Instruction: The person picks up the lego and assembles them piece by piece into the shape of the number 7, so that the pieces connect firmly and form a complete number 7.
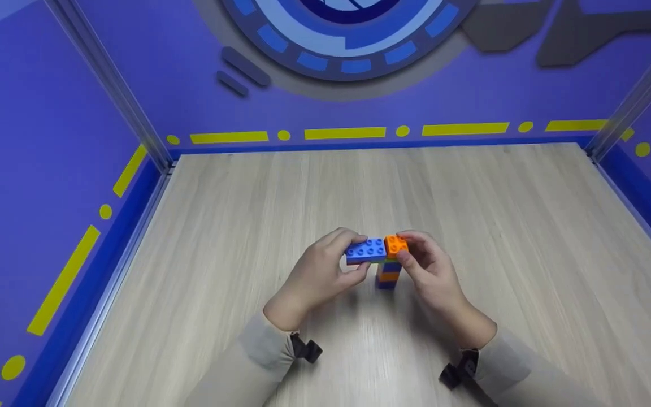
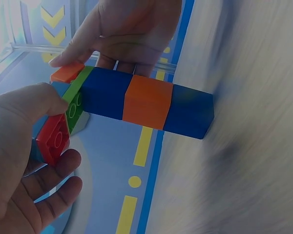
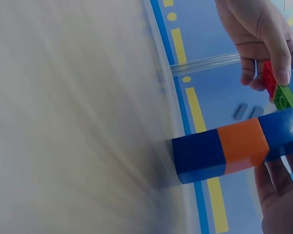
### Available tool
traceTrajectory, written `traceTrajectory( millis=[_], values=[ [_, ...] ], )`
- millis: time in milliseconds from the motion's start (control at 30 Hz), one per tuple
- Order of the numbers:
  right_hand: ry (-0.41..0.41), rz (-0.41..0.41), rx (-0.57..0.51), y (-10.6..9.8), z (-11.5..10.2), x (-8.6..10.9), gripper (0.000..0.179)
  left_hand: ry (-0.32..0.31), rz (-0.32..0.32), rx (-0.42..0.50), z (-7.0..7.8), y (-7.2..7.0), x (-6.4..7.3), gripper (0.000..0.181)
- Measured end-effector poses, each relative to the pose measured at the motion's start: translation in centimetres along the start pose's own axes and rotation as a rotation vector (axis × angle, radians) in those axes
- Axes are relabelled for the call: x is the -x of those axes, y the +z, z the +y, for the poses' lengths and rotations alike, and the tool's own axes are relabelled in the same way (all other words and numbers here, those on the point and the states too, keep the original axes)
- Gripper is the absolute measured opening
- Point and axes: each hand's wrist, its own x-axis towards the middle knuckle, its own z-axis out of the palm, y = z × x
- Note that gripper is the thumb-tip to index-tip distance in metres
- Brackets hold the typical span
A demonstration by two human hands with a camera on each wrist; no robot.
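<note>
My left hand (image 1: 320,274) pinches a long blue toy brick (image 1: 366,251) between thumb and fingers. Right beside that brick, my right hand (image 1: 437,277) holds a small orange brick (image 1: 396,246), its thumb at the near side and fingers at the far side. Both sit at the top of a column of blue and orange bricks (image 2: 147,102), with an orange one between two blue ones. A green brick (image 2: 75,106) lies across the column's top, and a red brick (image 2: 52,138) shows its hollow underside next to it, below the long blue brick.
The column stands over a light wood-grain table (image 1: 280,198). Purple-blue printed panels (image 1: 133,68) with yellow dashes rise at the back and both sides. A black strap with a small camera (image 1: 306,348) sits on each wrist.
</note>
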Motion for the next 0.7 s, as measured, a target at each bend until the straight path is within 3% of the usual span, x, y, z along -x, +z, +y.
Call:
traceTrajectory(
  millis=[167,700],
  values=[
    [-0.031,-0.006,0.003,0.5,0.2,-0.1,0.035,0.003,0.004,-0.003,0.1,0.0,-0.1,0.037],
    [0.006,-0.003,0.001,1.5,0.2,0.1,0.033,-0.001,0.009,-0.008,0.1,0.0,0.0,0.037]
  ],
)
